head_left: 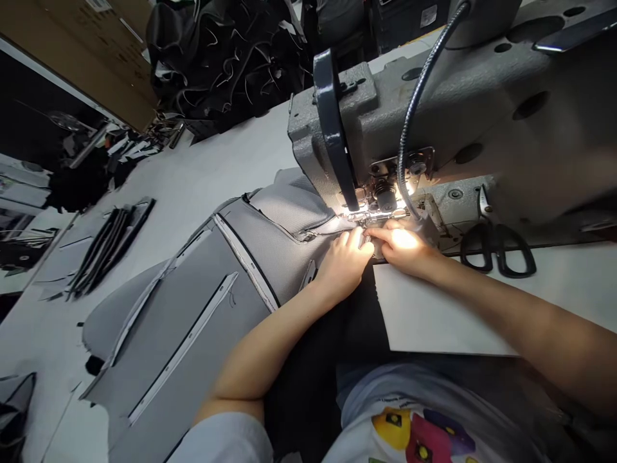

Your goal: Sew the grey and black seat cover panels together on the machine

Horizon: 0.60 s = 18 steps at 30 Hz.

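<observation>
My left hand (343, 265) is closed, its fingers curled over the edge of a grey fabric cover (284, 257) just in front of the sewing machine's presser foot. Right beside it, my right hand (403, 245) has its index finger and thumb pinched at the same edge, the fingertips of both hands nearly touching. The cover spreads left across the table and down past its front, with white strips sewn along several seams. Lamp light falls brightly on the sewing machine (385, 116) around the needle. Glare hides the exact needle point and part of the fabric edge.
Black-handled scissors (496, 247) lie by the machine bed at right. A stack of dark fabric pieces (110, 247) rests on the white table (193, 173) at left. Behind are a heap of black material (226, 58) and a cardboard box (91, 51). A flexible lamp neck (409, 109) hangs before the machine.
</observation>
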{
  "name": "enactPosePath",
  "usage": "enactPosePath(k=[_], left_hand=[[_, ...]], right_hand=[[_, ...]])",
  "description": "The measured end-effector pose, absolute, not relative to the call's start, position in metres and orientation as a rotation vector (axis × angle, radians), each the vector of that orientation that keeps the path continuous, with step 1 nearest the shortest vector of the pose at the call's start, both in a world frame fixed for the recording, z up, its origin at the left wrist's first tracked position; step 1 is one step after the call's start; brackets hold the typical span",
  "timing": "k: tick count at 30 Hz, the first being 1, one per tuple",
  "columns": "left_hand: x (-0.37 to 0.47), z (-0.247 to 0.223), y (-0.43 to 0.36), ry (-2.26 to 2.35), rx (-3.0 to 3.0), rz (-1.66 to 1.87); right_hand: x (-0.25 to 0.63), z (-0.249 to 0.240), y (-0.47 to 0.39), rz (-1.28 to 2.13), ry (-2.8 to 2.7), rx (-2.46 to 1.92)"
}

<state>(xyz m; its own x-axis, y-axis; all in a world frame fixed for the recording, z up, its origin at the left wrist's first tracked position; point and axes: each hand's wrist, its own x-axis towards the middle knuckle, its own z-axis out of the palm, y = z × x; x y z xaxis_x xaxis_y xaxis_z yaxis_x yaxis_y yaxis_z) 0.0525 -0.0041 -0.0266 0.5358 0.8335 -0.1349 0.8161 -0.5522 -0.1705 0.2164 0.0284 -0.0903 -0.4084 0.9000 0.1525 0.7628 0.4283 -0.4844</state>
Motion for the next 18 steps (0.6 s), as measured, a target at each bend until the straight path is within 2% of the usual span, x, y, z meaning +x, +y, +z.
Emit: enactPosePath(k=[7, 12, 18], left_hand=[[0.052, -0.028, -0.004, -1.393, -2.716, 0.323], [0.055, -0.025, -0.004, -1.426, -2.738, 0.310], [0.052, -0.023, 0.000, -1.411, -2.801, 0.291]], right_hand=[[0.222, -0.093, 0.035, 0.483, -2.410, -1.384], [0.228, -0.096, 0.031, 0.510, -2.264, -1.273], [0.220, -0.087, 0.027, 0.383, -2.307, -1.296]])
